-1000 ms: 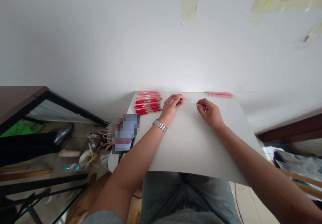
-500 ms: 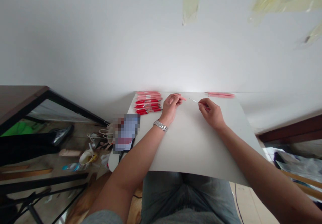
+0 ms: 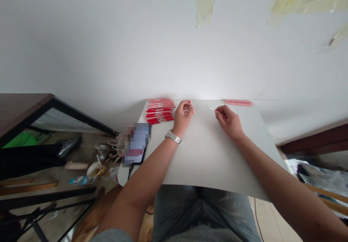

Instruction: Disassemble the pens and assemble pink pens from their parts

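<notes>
My left hand [image 3: 182, 118] is shut on a pink pen barrel [image 3: 193, 107], and only the barrel's tip shows past my fingers. My right hand [image 3: 228, 122] pinches a thin pen refill [image 3: 210, 108], whose pale shaft points left toward the barrel, with a gap between them. A silver wristwatch [image 3: 173, 137] sits on my left wrist. Just left of my left hand lies a neat row of several red pens [image 3: 160, 110]. Beyond my right hand lie several pink pen parts [image 3: 238, 102], apart from it.
Both forearms rest over a large white board [image 3: 206, 158] on the table. A phone [image 3: 137, 144], partly blurred out, lies at its left edge with a cable. A wall rises behind. Cluttered floor lies left, with a cup [image 3: 95, 170]; my jeans are below.
My left hand has moved left and turned the pink barrel more upright. The gap between the barrel and the refill has widened since the earliest frame, when their ends nearly met.
</notes>
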Motion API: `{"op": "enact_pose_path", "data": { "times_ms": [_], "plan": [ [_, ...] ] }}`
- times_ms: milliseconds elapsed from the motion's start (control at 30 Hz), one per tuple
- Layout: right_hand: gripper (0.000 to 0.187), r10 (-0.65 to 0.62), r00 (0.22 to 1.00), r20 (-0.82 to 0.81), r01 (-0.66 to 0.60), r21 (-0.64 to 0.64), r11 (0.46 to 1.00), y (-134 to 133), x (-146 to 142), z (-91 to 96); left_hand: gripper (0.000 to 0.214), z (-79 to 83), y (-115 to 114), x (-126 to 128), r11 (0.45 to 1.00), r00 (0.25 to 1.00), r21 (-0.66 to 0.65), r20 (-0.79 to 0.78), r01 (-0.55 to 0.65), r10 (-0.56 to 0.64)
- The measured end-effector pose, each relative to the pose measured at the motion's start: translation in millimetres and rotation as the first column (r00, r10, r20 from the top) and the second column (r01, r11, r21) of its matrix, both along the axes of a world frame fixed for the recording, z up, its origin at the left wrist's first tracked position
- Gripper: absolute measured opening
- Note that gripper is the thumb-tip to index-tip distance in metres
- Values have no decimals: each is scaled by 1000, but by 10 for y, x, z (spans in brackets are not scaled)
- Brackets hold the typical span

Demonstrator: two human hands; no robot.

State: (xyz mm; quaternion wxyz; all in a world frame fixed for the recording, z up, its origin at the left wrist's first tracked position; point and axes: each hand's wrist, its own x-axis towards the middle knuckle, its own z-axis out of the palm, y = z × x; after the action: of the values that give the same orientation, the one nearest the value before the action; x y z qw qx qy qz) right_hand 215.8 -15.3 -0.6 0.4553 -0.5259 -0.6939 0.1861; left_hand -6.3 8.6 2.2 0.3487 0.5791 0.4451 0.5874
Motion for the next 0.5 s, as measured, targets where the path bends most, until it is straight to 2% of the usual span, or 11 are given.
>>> {"op": "enact_pose_path", "data": {
  "times_ms": [100,233,333,500],
  "plan": [
    [18,0,1000,-3,-1,-6,1000,-1,-3,3,19,16,-4,-29,995,987,32,-126,-97,100],
    [18,-2,1000,-5,2,-15,1000,5,-5,-11,11,43,-5,-84,974,911,135,-351,-180,217],
    [18,0,1000,-16,-1,-27,1000,11,-5,-25,9,31,6,-121,969,844,167,-478,-185,243],
    [18,-3,1000,-9,3,-21,1000,10,-3,-34,15,-18,24,-149,969,713,139,-658,-203,243]
  ]
}}
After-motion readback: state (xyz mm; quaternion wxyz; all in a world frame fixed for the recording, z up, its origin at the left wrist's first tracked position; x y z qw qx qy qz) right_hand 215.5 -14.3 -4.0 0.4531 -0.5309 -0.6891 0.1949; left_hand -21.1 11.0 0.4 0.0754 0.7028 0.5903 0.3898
